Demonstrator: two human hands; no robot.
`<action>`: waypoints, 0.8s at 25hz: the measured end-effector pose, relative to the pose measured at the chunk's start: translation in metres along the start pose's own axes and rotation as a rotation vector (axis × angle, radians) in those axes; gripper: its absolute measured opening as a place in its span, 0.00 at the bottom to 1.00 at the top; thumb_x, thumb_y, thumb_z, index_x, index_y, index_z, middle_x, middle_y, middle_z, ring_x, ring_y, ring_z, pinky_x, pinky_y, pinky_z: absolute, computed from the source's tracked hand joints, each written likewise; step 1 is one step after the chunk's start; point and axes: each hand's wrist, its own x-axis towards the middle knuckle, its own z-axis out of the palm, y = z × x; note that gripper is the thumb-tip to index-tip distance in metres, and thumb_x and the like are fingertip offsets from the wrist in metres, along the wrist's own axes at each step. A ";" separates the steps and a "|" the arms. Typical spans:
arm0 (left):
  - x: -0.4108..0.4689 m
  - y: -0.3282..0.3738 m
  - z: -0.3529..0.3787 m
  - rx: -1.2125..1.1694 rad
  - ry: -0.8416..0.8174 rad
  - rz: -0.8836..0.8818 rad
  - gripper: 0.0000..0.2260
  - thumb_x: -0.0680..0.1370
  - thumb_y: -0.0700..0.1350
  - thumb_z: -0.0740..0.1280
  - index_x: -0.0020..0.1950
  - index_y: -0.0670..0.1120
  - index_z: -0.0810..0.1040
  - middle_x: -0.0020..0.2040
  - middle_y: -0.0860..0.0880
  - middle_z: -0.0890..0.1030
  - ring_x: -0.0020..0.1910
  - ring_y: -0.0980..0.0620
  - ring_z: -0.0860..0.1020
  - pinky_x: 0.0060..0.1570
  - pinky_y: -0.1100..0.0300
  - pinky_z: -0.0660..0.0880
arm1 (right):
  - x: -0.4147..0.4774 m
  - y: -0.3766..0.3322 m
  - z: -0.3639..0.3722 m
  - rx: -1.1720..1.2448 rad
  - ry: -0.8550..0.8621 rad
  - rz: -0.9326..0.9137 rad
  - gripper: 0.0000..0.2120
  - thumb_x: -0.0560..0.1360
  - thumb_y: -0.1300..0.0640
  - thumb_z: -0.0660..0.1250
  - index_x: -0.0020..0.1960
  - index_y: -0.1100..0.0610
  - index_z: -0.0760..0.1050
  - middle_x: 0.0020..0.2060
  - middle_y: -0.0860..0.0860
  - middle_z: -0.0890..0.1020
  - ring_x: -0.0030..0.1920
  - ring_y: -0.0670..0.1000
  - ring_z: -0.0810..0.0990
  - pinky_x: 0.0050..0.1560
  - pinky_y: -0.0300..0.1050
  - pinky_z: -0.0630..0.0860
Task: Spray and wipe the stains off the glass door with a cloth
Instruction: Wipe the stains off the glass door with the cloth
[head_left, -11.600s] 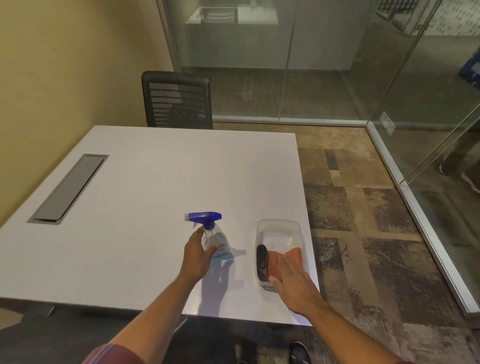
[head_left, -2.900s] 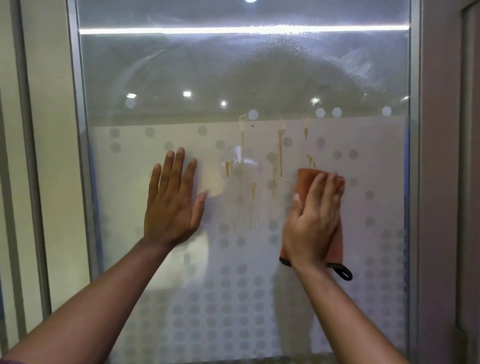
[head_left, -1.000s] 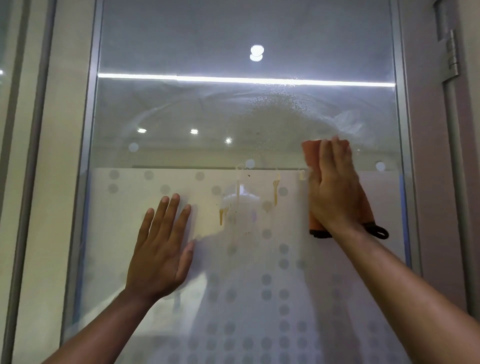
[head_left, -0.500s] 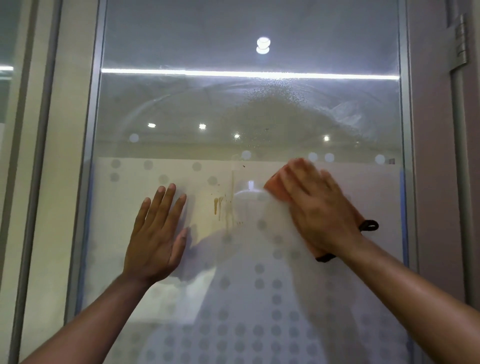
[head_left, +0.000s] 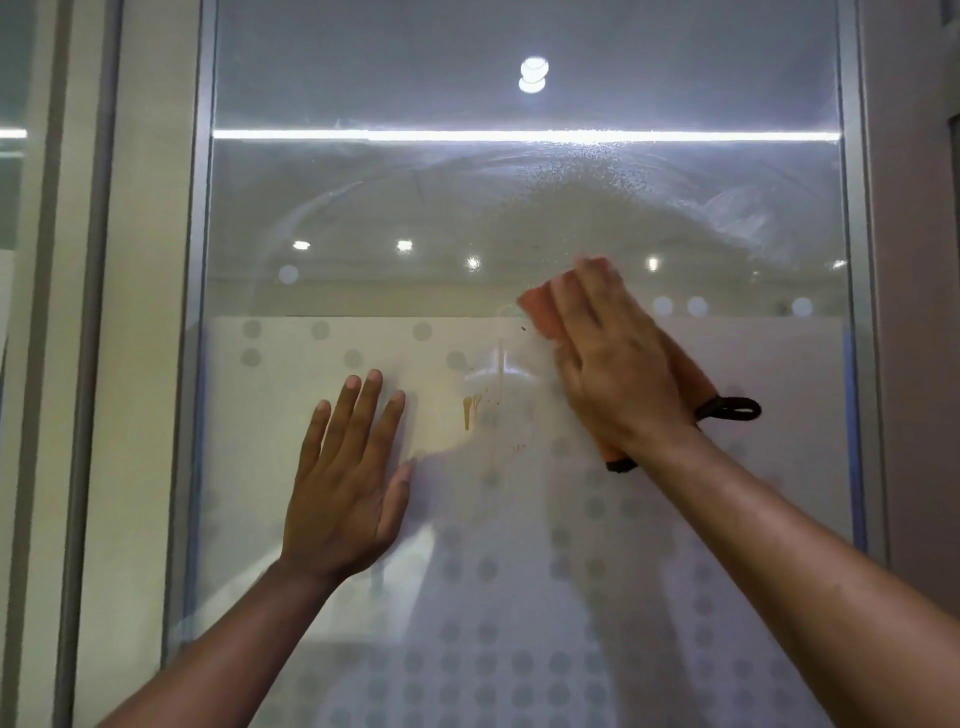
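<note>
Orange cloth (head_left: 540, 309) lies flat against the glass door (head_left: 519, 208), under the right hand (head_left: 618, 364), at the upper edge of the frosted band (head_left: 291, 374) with grey dots. The hand does not clench it. The grip is released, and the fingers lie almost straight over the fabric and push it onto the pane, so only the pressure stops the cloth from sliding down. I think this is chosen because a flat palm spreads the force over a wide patch and cleans more glass in one pass. The hand is a little blurred, which suggests a wiping stroke. A black loop (head_left: 732, 409) at the corner of the cloth hangs free beside the wrist.

The left hand (head_left: 345, 493) is also released. It is spread flat on the glass, lower and to the left, and it holds nothing. Probably it steadies the door against the push of the other hand.

Between the two hands are brown stains (head_left: 467, 413) with short drips, near the cloth and not yet wiped. Fine spray droplets (head_left: 571, 176) sit higher on the pane, so in my judgement the spraying is done and the wiping is only partly finished.
</note>
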 end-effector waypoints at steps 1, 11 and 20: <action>0.001 0.000 -0.002 -0.016 0.002 -0.009 0.33 0.86 0.57 0.56 0.90 0.47 0.54 0.91 0.45 0.52 0.90 0.42 0.51 0.87 0.37 0.54 | -0.009 -0.006 0.007 -0.010 -0.038 -0.085 0.29 0.85 0.52 0.57 0.85 0.56 0.60 0.86 0.57 0.59 0.86 0.62 0.55 0.84 0.61 0.59; 0.036 -0.065 -0.041 0.036 0.028 -0.064 0.31 0.86 0.59 0.55 0.87 0.45 0.64 0.89 0.39 0.58 0.89 0.37 0.57 0.84 0.35 0.57 | -0.010 0.043 -0.036 0.014 0.189 0.500 0.28 0.86 0.52 0.61 0.84 0.48 0.58 0.86 0.63 0.53 0.84 0.69 0.59 0.81 0.69 0.61; 0.030 -0.078 -0.025 0.023 0.075 -0.015 0.32 0.87 0.60 0.51 0.89 0.47 0.57 0.91 0.42 0.53 0.90 0.39 0.52 0.87 0.35 0.53 | 0.050 -0.051 0.006 0.003 0.126 0.196 0.25 0.85 0.52 0.58 0.82 0.53 0.62 0.85 0.60 0.58 0.84 0.64 0.60 0.78 0.64 0.66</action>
